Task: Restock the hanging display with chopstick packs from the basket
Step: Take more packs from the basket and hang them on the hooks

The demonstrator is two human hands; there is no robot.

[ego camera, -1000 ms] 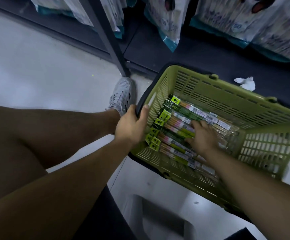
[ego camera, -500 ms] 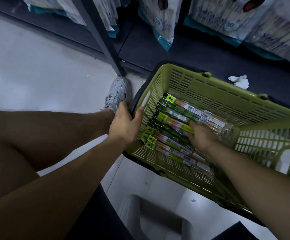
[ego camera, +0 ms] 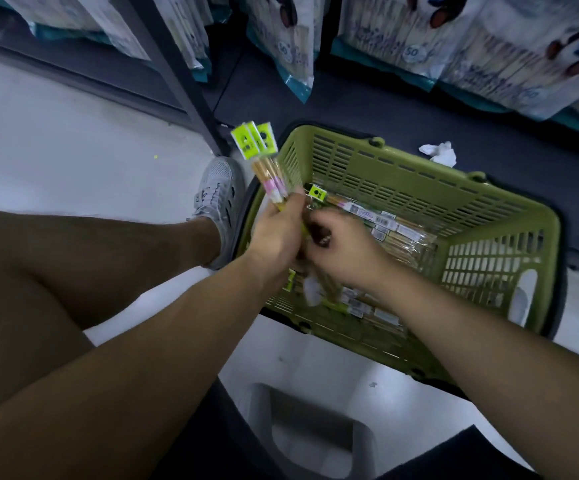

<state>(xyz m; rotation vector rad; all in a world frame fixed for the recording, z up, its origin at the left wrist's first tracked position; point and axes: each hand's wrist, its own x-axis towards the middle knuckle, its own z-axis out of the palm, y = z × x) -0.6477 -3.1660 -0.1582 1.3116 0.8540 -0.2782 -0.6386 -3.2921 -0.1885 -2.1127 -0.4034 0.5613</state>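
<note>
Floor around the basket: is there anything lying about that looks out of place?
A crumpled white scrap, probably tissue, lies on the dark shelf base beyond the far rim of the basket. It looks like litter, not stock. A tiny yellow-green speck dots the pale floor.

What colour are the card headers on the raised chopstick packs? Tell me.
Neon yellow-green card headers with black marks; head view.

You are wearing the single wide-angle camera on your head; it is pointing forward and steeply down past your left leg (ego camera: 90, 265) toward the floor (ego camera: 56, 133). It is hovering close above the green basket (ego camera: 419, 174), and its upper edge is catching the hanging bags (ego camera: 489, 46) on the shelving (ego camera: 177, 81) ahead.
</note>
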